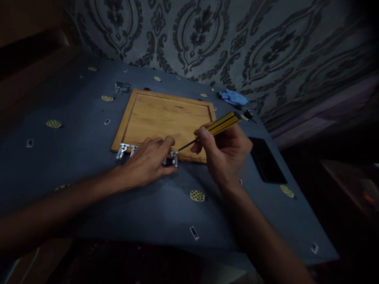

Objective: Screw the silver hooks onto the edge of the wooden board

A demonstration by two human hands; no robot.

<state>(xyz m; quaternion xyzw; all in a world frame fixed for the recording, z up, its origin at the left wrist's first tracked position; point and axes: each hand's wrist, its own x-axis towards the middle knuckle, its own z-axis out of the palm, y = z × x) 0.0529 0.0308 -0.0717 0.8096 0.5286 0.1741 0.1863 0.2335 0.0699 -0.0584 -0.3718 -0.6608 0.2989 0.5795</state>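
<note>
A framed wooden panel [166, 114] lies flat on the table. Along its near edge runs a silver metal bracket [126, 146] with curved, hook-like parts; its middle is hidden under my left hand [149, 159]. The fingers of that hand lie over the bracket and the thumb is below, pinching it against the panel's edge. My right hand [226, 152] grips a yellow-and-black screwdriver [220, 125], tilted with its handle up to the right. Its tip is at the bracket's right end, beside my left fingertips; whether it sits in a screw I cannot tell. Small dark holes dot the panel edge further right.
The table has a blue patterned cover [89, 213]. A dark phone [268, 159] lies to the right. At the back right are a blue cloth [233, 97] and a small black object [246, 113]. Small metal pieces [122, 87] lie behind the panel's left corner. A patterned wall [201, 35] stands behind.
</note>
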